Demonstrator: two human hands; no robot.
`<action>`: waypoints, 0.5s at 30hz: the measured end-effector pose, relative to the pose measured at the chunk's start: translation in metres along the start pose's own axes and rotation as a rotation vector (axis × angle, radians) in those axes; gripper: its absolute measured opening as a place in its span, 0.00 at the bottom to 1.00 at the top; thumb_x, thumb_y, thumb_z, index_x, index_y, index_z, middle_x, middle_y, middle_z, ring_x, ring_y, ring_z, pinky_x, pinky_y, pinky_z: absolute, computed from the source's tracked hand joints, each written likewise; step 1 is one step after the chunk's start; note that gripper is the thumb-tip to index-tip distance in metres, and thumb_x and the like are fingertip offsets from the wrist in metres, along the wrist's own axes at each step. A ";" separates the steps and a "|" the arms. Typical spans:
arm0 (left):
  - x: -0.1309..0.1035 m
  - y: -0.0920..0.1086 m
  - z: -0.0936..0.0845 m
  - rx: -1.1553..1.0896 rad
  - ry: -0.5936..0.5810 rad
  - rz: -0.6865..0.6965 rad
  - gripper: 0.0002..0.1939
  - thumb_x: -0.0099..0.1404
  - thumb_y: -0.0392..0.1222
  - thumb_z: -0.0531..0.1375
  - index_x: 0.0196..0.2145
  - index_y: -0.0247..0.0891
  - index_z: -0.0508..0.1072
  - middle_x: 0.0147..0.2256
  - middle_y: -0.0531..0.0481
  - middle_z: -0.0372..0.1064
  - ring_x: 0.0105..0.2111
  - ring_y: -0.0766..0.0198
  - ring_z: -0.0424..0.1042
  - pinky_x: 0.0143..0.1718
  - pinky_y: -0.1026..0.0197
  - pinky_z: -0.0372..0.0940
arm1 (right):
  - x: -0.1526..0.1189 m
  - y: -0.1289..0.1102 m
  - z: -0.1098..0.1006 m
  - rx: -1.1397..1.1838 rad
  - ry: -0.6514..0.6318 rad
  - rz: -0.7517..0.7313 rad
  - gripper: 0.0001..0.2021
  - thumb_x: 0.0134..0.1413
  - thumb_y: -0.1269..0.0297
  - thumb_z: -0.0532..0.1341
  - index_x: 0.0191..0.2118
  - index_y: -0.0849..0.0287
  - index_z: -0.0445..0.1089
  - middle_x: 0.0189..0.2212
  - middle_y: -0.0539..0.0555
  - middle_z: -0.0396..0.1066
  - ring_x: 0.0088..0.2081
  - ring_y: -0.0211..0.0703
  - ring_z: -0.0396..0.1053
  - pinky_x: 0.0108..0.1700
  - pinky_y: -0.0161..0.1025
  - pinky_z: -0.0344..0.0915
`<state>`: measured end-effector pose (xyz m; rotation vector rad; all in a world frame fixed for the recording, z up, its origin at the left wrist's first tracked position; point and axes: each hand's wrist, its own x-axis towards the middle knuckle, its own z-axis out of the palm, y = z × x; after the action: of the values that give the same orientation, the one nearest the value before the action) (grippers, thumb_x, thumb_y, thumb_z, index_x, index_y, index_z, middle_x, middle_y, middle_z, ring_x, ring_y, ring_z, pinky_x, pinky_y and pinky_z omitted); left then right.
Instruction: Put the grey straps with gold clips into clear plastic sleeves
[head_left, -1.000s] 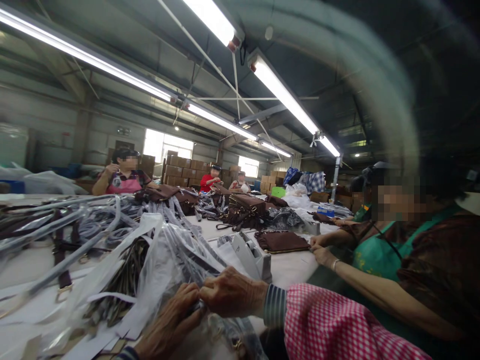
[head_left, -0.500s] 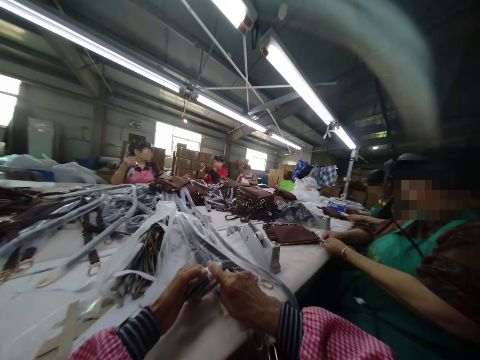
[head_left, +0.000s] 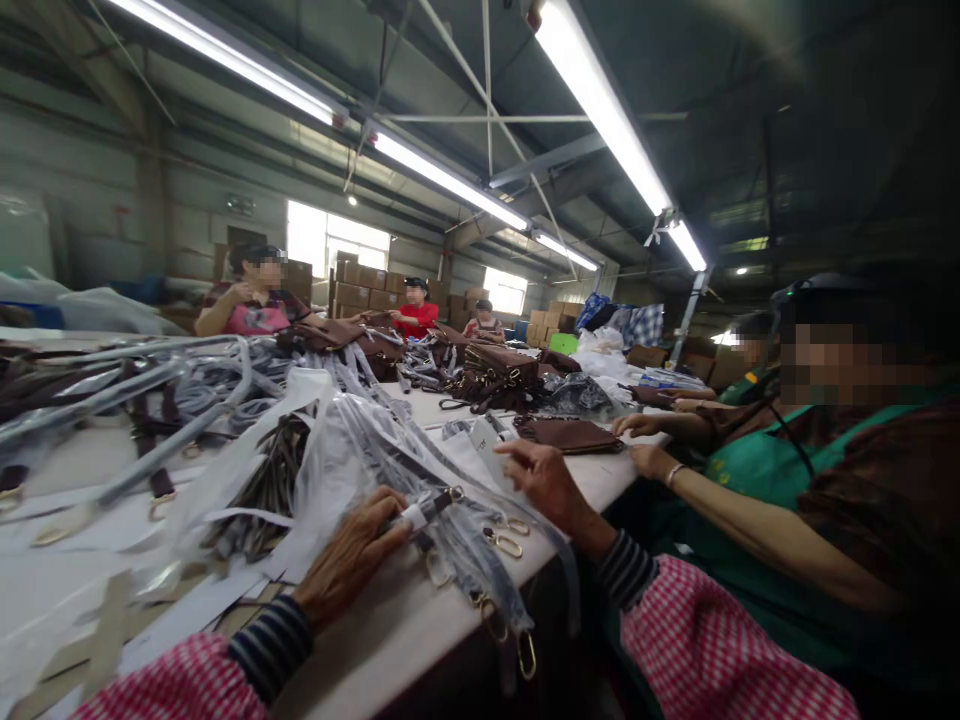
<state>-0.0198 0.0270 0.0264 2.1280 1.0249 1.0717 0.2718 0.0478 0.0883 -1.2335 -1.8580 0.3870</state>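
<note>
My left hand (head_left: pixel 358 548) is closed around a dark strap (head_left: pixel 433 508) near its metal end. A white band wraps the strap beside my fingertips. My right hand (head_left: pixel 546 482) is raised at the tape dispenser (head_left: pixel 480 440), fingers stretched toward it; whether they touch it I cannot tell. Plastic-sleeved straps (head_left: pixel 469 555) lie below and between my hands, with gold metal clasps (head_left: pixel 527 655) hanging over the table edge. Left of them, a clear plastic bag (head_left: pixel 311 440) holds a bundle of thin brown strips (head_left: pixel 266 470).
A co-worker in a green apron (head_left: pixel 757 470) handles a brown bag (head_left: pixel 570 434) at my right. More brown bags (head_left: pixel 499 372) are stacked farther back. Sleeved straps (head_left: pixel 187 420) cover the table's left side. Other people sit across the table (head_left: pixel 427 405).
My right hand has left my left hand and moved right and up to the tape dispenser. The left hand still holds the strap, its end now exposed. The view has shifted slightly.
</note>
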 end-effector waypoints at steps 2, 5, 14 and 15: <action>-0.002 -0.005 0.004 0.054 0.004 0.035 0.18 0.76 0.55 0.51 0.38 0.41 0.72 0.44 0.49 0.69 0.46 0.54 0.69 0.52 0.52 0.62 | 0.018 0.022 -0.034 0.018 0.114 0.161 0.11 0.59 0.63 0.59 0.39 0.62 0.78 0.29 0.52 0.72 0.28 0.38 0.64 0.29 0.34 0.60; -0.002 -0.013 0.014 0.116 0.001 0.069 0.19 0.76 0.56 0.50 0.38 0.42 0.72 0.44 0.48 0.70 0.46 0.54 0.69 0.51 0.52 0.64 | 0.032 0.052 -0.061 0.005 0.109 0.320 0.10 0.59 0.62 0.59 0.34 0.63 0.75 0.25 0.51 0.68 0.25 0.37 0.62 0.24 0.32 0.56; -0.004 -0.025 0.030 0.167 0.078 0.139 0.18 0.76 0.55 0.52 0.37 0.43 0.75 0.43 0.48 0.73 0.46 0.54 0.70 0.50 0.54 0.69 | 0.046 0.085 -0.042 0.105 -0.024 0.588 0.12 0.62 0.60 0.65 0.30 0.63 0.72 0.25 0.48 0.67 0.24 0.33 0.61 0.24 0.31 0.56; -0.005 -0.024 0.030 0.164 0.079 0.137 0.18 0.76 0.55 0.52 0.36 0.43 0.74 0.43 0.48 0.73 0.45 0.54 0.71 0.50 0.54 0.69 | 0.048 0.087 -0.042 0.122 -0.012 0.606 0.12 0.63 0.60 0.66 0.31 0.63 0.72 0.26 0.48 0.67 0.24 0.33 0.61 0.24 0.31 0.57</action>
<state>-0.0062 0.0331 -0.0090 2.3323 1.0483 1.1801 0.3495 0.1214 0.0796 -1.6950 -1.4117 0.8197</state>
